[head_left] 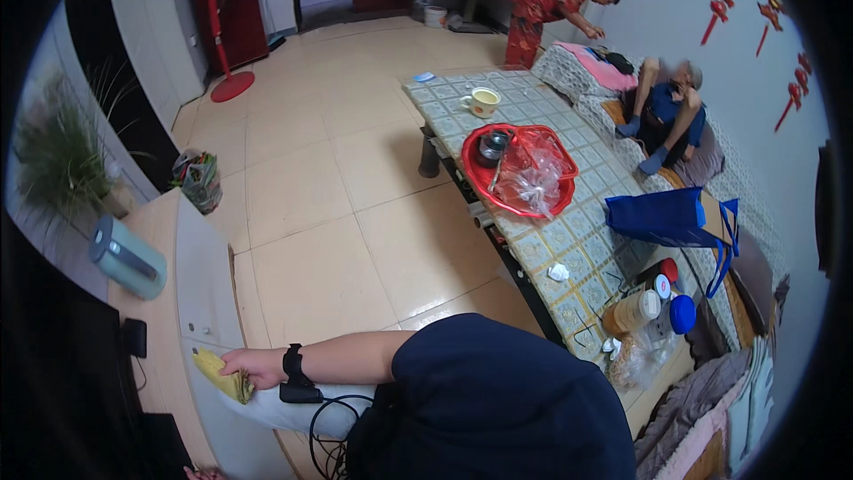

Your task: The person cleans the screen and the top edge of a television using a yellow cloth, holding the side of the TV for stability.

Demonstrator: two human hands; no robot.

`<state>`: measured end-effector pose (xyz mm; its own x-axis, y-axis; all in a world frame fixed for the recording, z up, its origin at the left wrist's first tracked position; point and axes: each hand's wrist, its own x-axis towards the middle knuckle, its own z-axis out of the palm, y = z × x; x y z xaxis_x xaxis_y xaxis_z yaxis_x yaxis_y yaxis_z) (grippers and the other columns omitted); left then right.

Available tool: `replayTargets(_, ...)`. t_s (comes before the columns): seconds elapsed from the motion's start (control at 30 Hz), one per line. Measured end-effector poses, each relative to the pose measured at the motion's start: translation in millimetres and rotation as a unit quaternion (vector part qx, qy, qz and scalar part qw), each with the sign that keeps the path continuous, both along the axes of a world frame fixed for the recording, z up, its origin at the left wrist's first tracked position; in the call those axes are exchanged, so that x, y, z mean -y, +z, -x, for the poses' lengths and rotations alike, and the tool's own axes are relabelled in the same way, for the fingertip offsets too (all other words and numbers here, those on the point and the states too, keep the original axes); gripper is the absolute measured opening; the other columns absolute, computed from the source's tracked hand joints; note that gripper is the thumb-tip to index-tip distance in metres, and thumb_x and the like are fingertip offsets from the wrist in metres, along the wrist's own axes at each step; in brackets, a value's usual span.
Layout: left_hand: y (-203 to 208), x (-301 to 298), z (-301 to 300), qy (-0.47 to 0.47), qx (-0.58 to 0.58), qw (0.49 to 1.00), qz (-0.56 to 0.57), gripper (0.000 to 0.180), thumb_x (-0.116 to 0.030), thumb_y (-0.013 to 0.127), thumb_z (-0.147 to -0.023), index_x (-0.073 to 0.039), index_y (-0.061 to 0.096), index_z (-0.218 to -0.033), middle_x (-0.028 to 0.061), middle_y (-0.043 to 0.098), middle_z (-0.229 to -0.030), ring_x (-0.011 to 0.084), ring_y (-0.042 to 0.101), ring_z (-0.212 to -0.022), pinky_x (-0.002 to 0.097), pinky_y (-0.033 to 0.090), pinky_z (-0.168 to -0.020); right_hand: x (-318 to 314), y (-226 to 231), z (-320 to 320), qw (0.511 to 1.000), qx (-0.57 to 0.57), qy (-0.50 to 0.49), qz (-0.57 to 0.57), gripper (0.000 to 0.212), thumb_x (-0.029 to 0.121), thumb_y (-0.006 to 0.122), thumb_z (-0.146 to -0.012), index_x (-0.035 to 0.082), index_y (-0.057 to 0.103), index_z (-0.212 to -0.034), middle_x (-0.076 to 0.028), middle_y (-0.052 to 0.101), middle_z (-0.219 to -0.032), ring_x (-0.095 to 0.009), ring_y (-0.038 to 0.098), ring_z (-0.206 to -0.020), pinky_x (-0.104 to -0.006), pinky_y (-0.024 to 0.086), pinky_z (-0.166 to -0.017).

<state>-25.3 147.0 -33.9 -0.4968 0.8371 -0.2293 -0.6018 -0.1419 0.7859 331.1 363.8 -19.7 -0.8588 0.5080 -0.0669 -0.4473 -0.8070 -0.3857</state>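
Note:
My right hand (253, 367) is closed around a folded yellow cloth (213, 369). The cloth is at the pale front of a low cabinet (203, 280), near its top edge; whether it presses on it I cannot tell. A black strap with a small box and cable sits on my right wrist (298, 373), and a dark sleeve covers the upper arm. Only a sliver of my left hand (204, 474) shows at the bottom edge, by the cabinet, its fingers mostly cut off. On the cabinet top stand a blue-grey kettle (127, 258) and a small black box (133, 338).
To the right is a long table (586, 213) with a red tray (475, 182), a cup (482, 102), jars (631, 313) and a blue bag (662, 218). One person (555, 4) bends by the sofa; another (671, 116) reclines on it. A full bag (197, 182) stands on the floor.

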Motion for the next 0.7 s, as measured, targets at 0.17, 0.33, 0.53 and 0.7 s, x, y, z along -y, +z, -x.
replayTargets(0.17, -12, -43, -31, 0.029, -0.482, 0.875, 0.032, 0.055, -0.039, 0.058, -0.093, 0.0, 0.047, -0.13, 0.019, 0.051, -0.121, 0.03, 0.059, -0.091, 0.0395, 0.054, -0.076, -18, -15, -41, 0.999, -0.039, -0.028, 0.006, 0.029, 0.011, 0.057, -0.094, 0.002, 0.051, -0.12, -0.008, 0.062, -0.108, -0.016, 0.064, -0.1, -0.0332, 0.054, -0.087)
replayTargets(0.33, 36, -78, -69, -0.001, -0.103, 0.989, 0.103, 0.055, -0.043, 0.059, -0.092, -0.001, 0.05, -0.126, 0.0181, 0.05, -0.125, 0.0326, 0.051, -0.112, 0.0449, 0.045, -0.096, -28, -17, -54, 0.998, -0.032, -0.054, -0.009, 0.031, 0.011, 0.057, -0.094, 0.001, 0.05, -0.123, -0.008, 0.061, -0.114, -0.017, 0.063, -0.104, -0.0327, 0.052, -0.091)
replayTargets(0.53, 31, -83, -76, 0.007, -0.16, 0.978, 0.131, 0.052, -0.039, 0.057, -0.091, -0.002, 0.049, -0.127, 0.0178, 0.05, -0.126, 0.032, 0.049, -0.116, 0.0456, 0.041, -0.101, -25, -15, -58, 0.998, -0.015, -0.058, -0.02, 0.031, 0.011, 0.056, -0.093, 0.001, 0.05, -0.122, -0.008, 0.061, -0.115, -0.018, 0.062, -0.106, -0.034, 0.051, -0.091)
replayTargets(0.7, 23, -76, -63, 0.007, -0.146, 0.982, 0.122, 0.052, -0.038, 0.056, -0.092, -0.001, 0.048, -0.128, 0.0181, 0.051, -0.126, 0.0313, 0.049, -0.117, 0.0458, 0.041, -0.101, -22, -10, -57, 0.998, -0.011, -0.058, -0.017, 0.03, 0.011, 0.056, -0.093, 0.001, 0.051, -0.121, -0.009, 0.06, -0.115, -0.018, 0.061, -0.107, -0.034, 0.051, -0.09)
